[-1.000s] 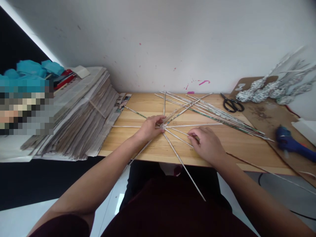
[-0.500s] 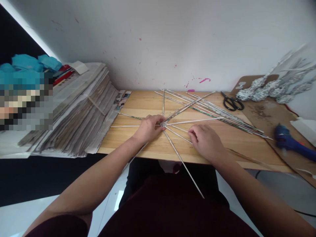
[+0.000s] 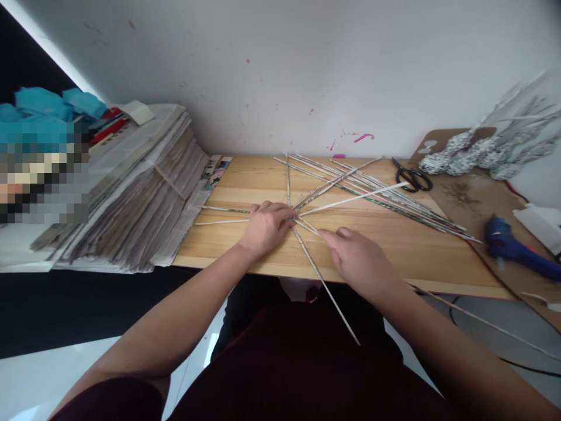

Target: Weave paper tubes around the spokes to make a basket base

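Several thin rolled-paper sticks (image 3: 326, 285) radiate like spokes from a crossing point on the wooden table (image 3: 245, 181). My left hand (image 3: 266, 227) is closed on that crossing, thumb and fingers pinching the sticks and hiding part of them. To the right and nearer to me, my right hand (image 3: 354, 252) pinches a paper strip running out from the crossing. A long strip end (image 3: 482, 316) trails past my right wrist and over the table's front edge. One white spoke (image 3: 355, 199) slants up to the right, over other paper sticks.
Loose paper sticks (image 3: 421, 211) lie at the back right beside black scissors (image 3: 412, 178). A blue glue gun (image 3: 519, 248) rests on brown board at right, near wrapped paper bundles (image 3: 460, 156). A tall newspaper stack (image 3: 169, 166) stands left; a wall closes the back.
My right hand has slid left along the strip, closer to the crossing. The white right-hand spoke has swung away from me at its far end. My left hand stays on the crossing.
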